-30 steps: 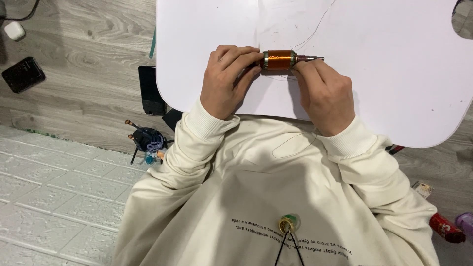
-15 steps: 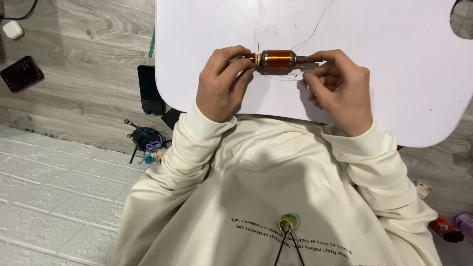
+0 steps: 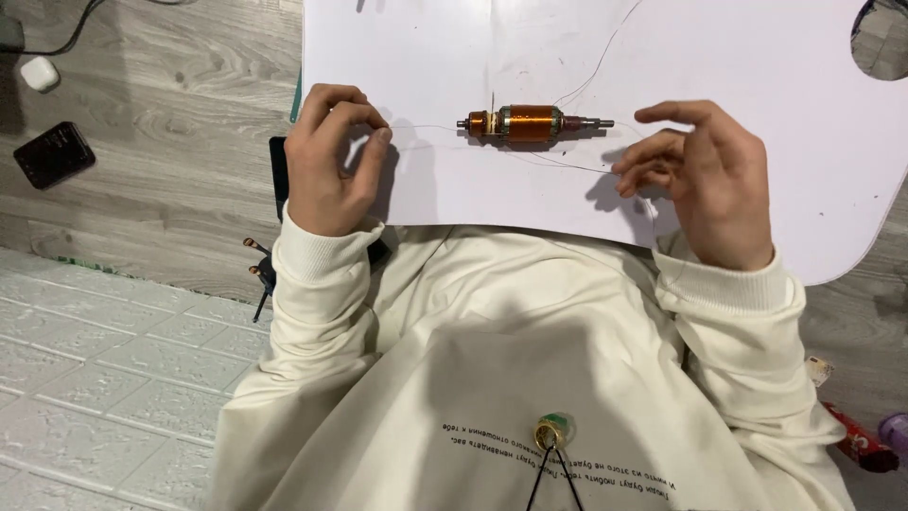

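Wire-drawing step: left hand (image 3: 331, 161) pinches a thin wire (image 3: 426, 127) from the copper-wound armature (image 3: 528, 123) lying on the white tabletop (image 3: 757, 57). Right hand (image 3: 705, 180) hovers spread, holding nothing. Judged next: steady tension without snapping the strand.

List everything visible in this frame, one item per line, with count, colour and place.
motor rotor: 1, copper windings on a grey shaft, lying on the board between the hands
thin wire: fine strands, dark, running from the rotor towards each hand
board: 1, white, across the lap
phone: 1, black, on the wood floor at left
small case: 1, white, on the floor above the phone
red object: 1, red, lower right edge, kind unclear
sweatshirt: 1, cream, worn by the person
left hand: pinching the wire at the board's left edge
right hand: open, fingers curled, right of the rotor
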